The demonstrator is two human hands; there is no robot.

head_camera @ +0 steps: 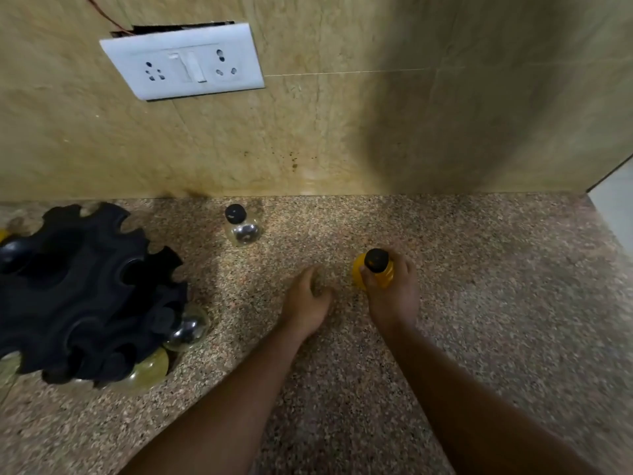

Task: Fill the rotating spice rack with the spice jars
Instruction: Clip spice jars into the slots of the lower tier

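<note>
1. Yellow spice jar [373,274] with black cap stands upright on the table [496,286], right of centre, well apart from the rack.
2. Right hand [394,289] is wrapped around the yellow spice jar from its near and right side, fingers curled on the body just under the cap; whether the jar is lifted off the surface can't be told.
3. Left hand [308,299] sits just left of that jar, loosely curled, holding nothing, fingertips down near the table.
4. Clear spice jar [241,226] with black cap and dark contents stands alone near the wall, between the rack and the hands, not touched.
5. Black spice rack [78,296] is at the left edge, its scalloped slots on top mostly unfilled as far as visible.
6. Low on the rack's near right side a clear jar with dark contents [188,329] pokes out; a pale yellow jar [149,370] sits just below it. More jars at the far left are too cut off to tell.
7. Tan tiled wall [342,114] behind, with a white socket plate [183,61] at upper left.
</note>
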